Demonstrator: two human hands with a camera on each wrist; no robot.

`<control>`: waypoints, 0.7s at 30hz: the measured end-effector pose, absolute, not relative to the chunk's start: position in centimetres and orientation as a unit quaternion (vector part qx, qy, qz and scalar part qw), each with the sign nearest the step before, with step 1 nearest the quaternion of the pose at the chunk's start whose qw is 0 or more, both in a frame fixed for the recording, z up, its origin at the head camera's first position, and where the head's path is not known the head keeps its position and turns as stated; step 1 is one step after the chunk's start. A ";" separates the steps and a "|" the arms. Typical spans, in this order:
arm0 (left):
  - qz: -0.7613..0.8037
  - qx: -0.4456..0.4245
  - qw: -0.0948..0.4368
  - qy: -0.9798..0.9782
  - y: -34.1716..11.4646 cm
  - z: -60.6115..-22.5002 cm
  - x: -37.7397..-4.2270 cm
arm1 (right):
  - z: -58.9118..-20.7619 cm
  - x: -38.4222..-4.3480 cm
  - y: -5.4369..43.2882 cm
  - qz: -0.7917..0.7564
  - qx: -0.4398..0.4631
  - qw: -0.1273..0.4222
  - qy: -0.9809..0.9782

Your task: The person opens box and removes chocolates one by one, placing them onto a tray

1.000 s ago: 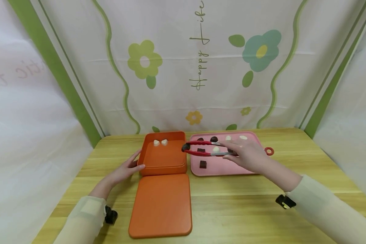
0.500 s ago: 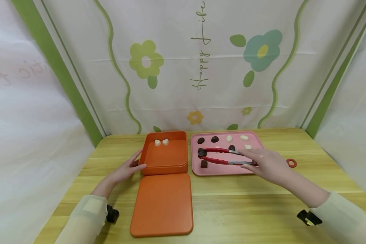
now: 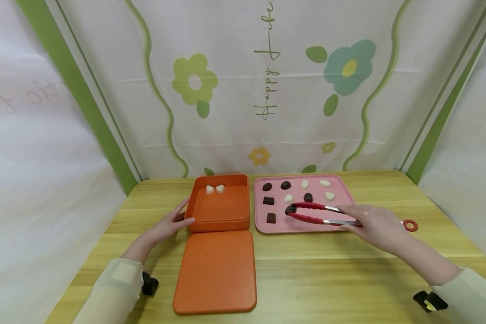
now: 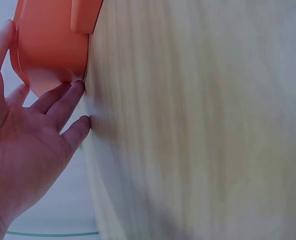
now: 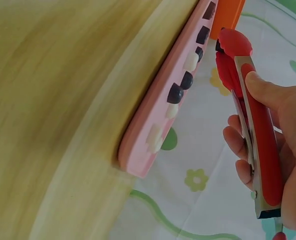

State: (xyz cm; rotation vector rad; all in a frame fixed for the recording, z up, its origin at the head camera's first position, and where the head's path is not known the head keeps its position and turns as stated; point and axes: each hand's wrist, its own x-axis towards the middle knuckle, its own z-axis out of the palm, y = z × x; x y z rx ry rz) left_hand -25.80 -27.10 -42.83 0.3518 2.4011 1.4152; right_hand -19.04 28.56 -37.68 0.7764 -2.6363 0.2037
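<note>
My right hand [image 3: 374, 225] grips red-and-silver tongs [image 3: 308, 219] over the pink tray [image 3: 285, 226]. Between the red tips is a dark, ridged chocolate [image 3: 290, 210]; in the right wrist view the tongs [image 5: 262, 145] are seen side-on, with a sliver of dark chocolate at their tips. My left hand [image 3: 170, 227] rests at the left side of the orange box [image 3: 218, 226], thumb on its front corner. In the left wrist view the fingers [image 4: 67, 102] lie loosely against the box wall. Two white heart-shaped chocolates [image 3: 215, 189] sit inside the box near its back.
Several dark and white chocolates stand in rows on the tray, including a dark square one [image 3: 271, 218] at the front left. An orange lid [image 3: 215, 272] lies flat in front of the box. A printed curtain [image 3: 227, 135] hangs behind the wooden table [image 3: 324, 279].
My right hand has moved right, bringing the tongs and dark chocolate from near the box's right edge to over the tray's middle. The left hand has stayed at the box.
</note>
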 end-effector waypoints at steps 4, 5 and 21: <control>0.492 0.129 0.164 0.845 -27.1 -42.8 -25.9 | -38.3 -19.1 28.9 0.071 0.277 0.194 -0.939; 0.491 0.128 0.165 0.846 -27.1 -42.8 -25.9 | -38.5 -19.2 28.9 0.071 0.275 0.190 -0.940; 0.487 0.120 0.164 0.849 -27.2 -43.1 -25.9 | -39.9 -19.7 29.1 0.069 0.258 0.156 -0.951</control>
